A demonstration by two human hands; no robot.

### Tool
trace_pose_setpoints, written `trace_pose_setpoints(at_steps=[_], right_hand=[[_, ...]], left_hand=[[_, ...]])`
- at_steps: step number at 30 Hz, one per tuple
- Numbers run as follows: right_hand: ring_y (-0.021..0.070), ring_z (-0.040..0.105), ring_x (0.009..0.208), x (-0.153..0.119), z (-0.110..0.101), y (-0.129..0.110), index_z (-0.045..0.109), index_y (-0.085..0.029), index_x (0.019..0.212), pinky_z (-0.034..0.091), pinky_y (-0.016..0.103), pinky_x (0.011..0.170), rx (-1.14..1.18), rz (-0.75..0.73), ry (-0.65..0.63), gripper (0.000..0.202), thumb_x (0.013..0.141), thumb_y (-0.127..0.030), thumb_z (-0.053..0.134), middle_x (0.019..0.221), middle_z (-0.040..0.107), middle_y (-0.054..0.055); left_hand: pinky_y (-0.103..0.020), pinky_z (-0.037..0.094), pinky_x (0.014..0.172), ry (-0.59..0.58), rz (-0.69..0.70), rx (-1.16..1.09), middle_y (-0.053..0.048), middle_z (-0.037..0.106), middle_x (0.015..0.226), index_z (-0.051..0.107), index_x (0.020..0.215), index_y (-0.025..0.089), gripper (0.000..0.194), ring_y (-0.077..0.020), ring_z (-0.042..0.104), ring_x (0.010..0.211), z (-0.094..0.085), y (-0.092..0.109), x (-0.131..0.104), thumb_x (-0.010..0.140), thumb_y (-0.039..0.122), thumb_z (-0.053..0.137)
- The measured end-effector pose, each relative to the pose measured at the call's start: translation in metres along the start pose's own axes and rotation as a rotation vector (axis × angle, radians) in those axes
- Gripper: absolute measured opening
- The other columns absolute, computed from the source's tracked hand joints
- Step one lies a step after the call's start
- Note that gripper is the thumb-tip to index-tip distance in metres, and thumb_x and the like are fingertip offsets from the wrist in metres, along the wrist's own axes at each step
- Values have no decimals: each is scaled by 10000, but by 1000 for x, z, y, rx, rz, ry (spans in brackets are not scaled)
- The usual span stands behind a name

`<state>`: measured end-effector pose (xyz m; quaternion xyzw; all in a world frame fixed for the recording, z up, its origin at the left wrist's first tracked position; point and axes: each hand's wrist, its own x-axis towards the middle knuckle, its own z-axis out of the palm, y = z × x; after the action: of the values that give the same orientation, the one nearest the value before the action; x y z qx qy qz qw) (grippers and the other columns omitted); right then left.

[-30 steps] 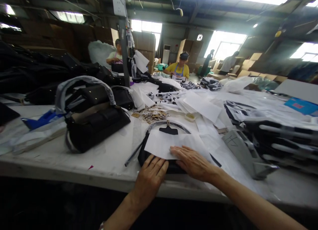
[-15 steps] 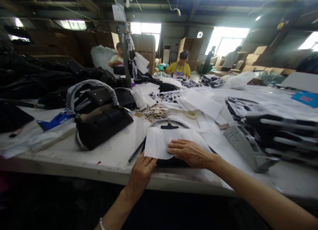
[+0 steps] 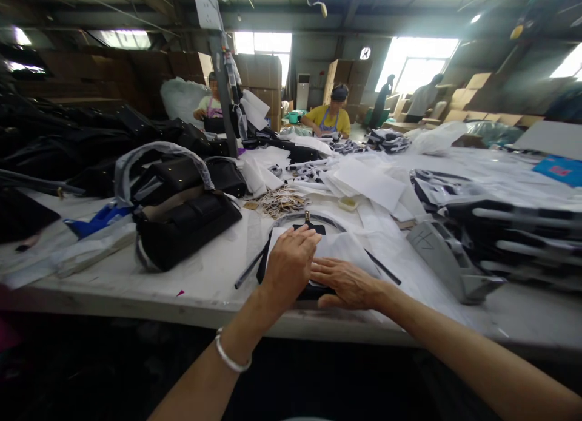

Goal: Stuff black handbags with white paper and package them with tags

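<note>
A black bag point(image 3: 313, 292) lies flat near the table's front edge, its wrapped handle point(image 3: 335, 221) arching toward the back. White paper point(image 3: 342, 246) covers much of the bag, and a black tab with a gold clasp point(image 3: 307, 217) shows above it. My left hand point(image 3: 293, 257) is over the paper's left part, its fingers extended and close together. Just right of it, my right hand point(image 3: 348, 281) lies flat on the paper's lower part and the bag's edge, with the thumb apart. Neither palm can be seen.
Left stands another black bag point(image 3: 186, 230) with a wrapped handle. Behind my hands are a heap of thin strings point(image 3: 282, 201) and loose white sheets point(image 3: 368, 181). A grey tape dispenser point(image 3: 448, 260) sits right. Across the table a person in yellow point(image 3: 334, 114) works.
My left hand has moved from the bag's lower left edge up and right onto the paper. The paper now lies lower and partly beneath both hands. My right hand stays nearly in place.
</note>
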<state>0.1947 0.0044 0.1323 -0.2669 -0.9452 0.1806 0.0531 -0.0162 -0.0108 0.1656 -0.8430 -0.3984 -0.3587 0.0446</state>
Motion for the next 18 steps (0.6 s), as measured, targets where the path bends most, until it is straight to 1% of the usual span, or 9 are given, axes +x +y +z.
trace_pose_setpoints(at_steps=[2, 4, 6, 7, 8, 11, 14, 16, 18], right_hand=[[285, 348, 1439, -3, 4, 3, 475, -212, 1462, 242, 477, 1205, 102, 28, 69, 658, 923, -583, 544, 1508, 469, 100], [253, 471, 1361, -6, 11, 9, 591, -223, 1359, 309, 440, 1180, 266, 132, 208, 514, 986, -539, 432, 1416, 577, 74], [223, 606, 1214, -7, 20, 16, 676, -217, 1231, 426, 398, 1096, 406, 282, 374, 497, 1035, -471, 296, 1268, 682, 63], [219, 652, 1130, -7, 24, 20, 700, -211, 1173, 478, 381, 1035, 446, 353, 450, 495, 1037, -449, 288, 1188, 718, 63], [221, 679, 1057, -6, 29, 22, 715, -206, 1119, 512, 371, 976, 459, 402, 509, 460, 1026, -439, 330, 1117, 740, 63], [220, 693, 918, -1, 38, 25, 740, -223, 970, 536, 345, 873, 433, 409, 603, 257, 939, -377, 536, 972, 755, 48], [203, 679, 900, 1, 43, 23, 728, -238, 948, 522, 325, 860, 396, 346, 606, 164, 908, -291, 578, 951, 738, 36], [193, 668, 910, 1, 44, 22, 709, -241, 983, 514, 316, 868, 391, 324, 595, 147, 899, -262, 590, 967, 724, 29], [189, 656, 923, 1, 43, 21, 687, -238, 1007, 506, 314, 877, 383, 298, 579, 146, 891, -248, 599, 984, 711, 29]], left_hand=[[-448, 415, 1092, -228, -30, 122, -116, 665, 1266, 582, 1247, 134, 355, -242, 556, 1269, 28, -8, 3, 915, 63, 481], [-453, 484, 1007, -298, -52, 147, -131, 711, 1161, 631, 1153, 116, 321, -262, 647, 1136, 51, -14, -10, 874, 25, 501], [-478, 475, 1015, -302, -74, 168, -145, 686, 1217, 609, 1189, 110, 343, -268, 637, 1154, 65, -17, -31, 886, 16, 479], [-490, 456, 1037, -290, -85, 177, -144, 669, 1252, 590, 1221, 114, 349, -264, 619, 1183, 68, -17, -40, 906, 27, 465], [-499, 433, 1061, -277, -93, 182, -140, 654, 1279, 573, 1246, 123, 347, -259, 599, 1212, 69, -16, -48, 928, 47, 454], [-481, 436, 1059, -272, -102, 153, -102, 678, 1228, 589, 1217, 163, 291, -241, 617, 1164, 64, -13, -57, 962, 109, 462], [-415, 495, 979, -307, -73, 76, -70, 692, 1174, 601, 1203, 204, 283, -220, 641, 1079, 60, -14, -57, 957, 123, 489], [-391, 500, 968, -320, -48, 31, -71, 659, 1252, 574, 1260, 227, 340, -215, 624, 1121, 58, -16, -56, 955, 109, 486], [-375, 480, 1004, -347, -24, -21, -66, 614, 1338, 560, 1289, 245, 381, -207, 590, 1197, 55, -18, -52, 954, 87, 471]])
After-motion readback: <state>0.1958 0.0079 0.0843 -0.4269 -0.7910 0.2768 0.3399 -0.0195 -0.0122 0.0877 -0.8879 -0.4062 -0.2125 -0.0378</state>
